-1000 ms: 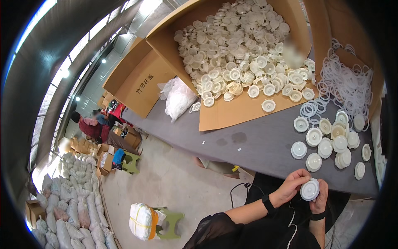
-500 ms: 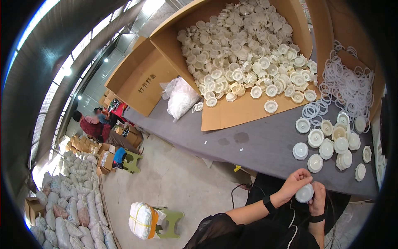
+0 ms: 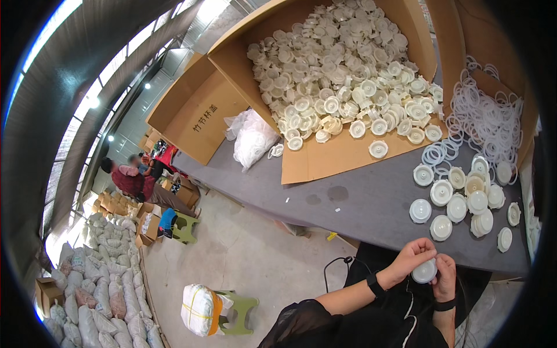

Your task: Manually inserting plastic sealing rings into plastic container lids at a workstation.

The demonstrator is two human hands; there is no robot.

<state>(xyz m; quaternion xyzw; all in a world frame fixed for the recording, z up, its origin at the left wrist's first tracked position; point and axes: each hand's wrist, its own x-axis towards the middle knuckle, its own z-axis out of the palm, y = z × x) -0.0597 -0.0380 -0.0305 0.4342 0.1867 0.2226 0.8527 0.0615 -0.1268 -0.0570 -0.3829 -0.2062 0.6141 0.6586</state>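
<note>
A round whitish plastic lid [image 3: 424, 271] is held between my two hands, just off the table's front edge. My left hand [image 3: 409, 259] is closed on its left and upper rim, with the fingertips bent over toward the right. From the other side my right hand [image 3: 445, 277] grips the rim, its thumb and fingers curled round it. The lid's underside and some fingertips are hidden. Beyond my hands, several similar lids [image 3: 457, 207] lie in a loose group on the grey table [image 3: 371, 216]. Clear ring gaskets [image 3: 434, 155] lie behind them.
A tipped cardboard box [image 3: 316, 165] spills a large heap of lids [image 3: 331, 75]. At the right, a heap of ring gaskets [image 3: 487, 113] fills another box. A white plastic bag [image 3: 255, 142] sits by the box. A stool [image 3: 241, 313] stands on the floor; people work far left.
Both hands stay in almost the same place around the lid, which has shifted and tilted slightly. In the background, the people have moved a little.
</note>
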